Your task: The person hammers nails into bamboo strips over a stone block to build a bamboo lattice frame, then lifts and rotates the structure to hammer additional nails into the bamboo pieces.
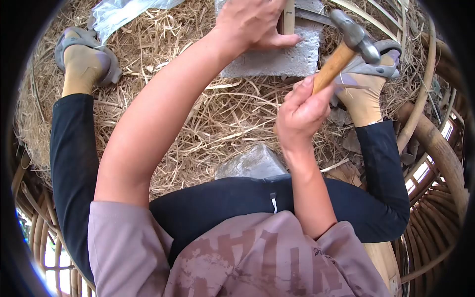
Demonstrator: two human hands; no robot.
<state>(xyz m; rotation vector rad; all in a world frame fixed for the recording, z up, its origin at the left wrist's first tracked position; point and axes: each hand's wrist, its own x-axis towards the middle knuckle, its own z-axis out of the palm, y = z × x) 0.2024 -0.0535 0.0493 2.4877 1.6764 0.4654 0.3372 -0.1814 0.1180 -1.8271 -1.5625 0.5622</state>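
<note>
My right hand (304, 111) is wrapped round the wooden handle of a hammer (330, 68), its metal head raised up and to the right. At the top edge, my left hand (252, 22) is closed around a short wooden piece (289, 19) over a pale concrete block (269, 62). The left thumb lies across the lower end of this piece, and the other fingertips are partly cut off by the view's edge. A flat strip (314, 17) lies on the block, to the right of the left hand.
Straw and shavings (217, 123) cover the ground. A second grey block (255, 163) sits close to my lap. Clear plastic sheet (128, 17) lies at the upper left. My feet in sandals (89, 64) flank the block, and bent cane poles (435, 143) stand on the right.
</note>
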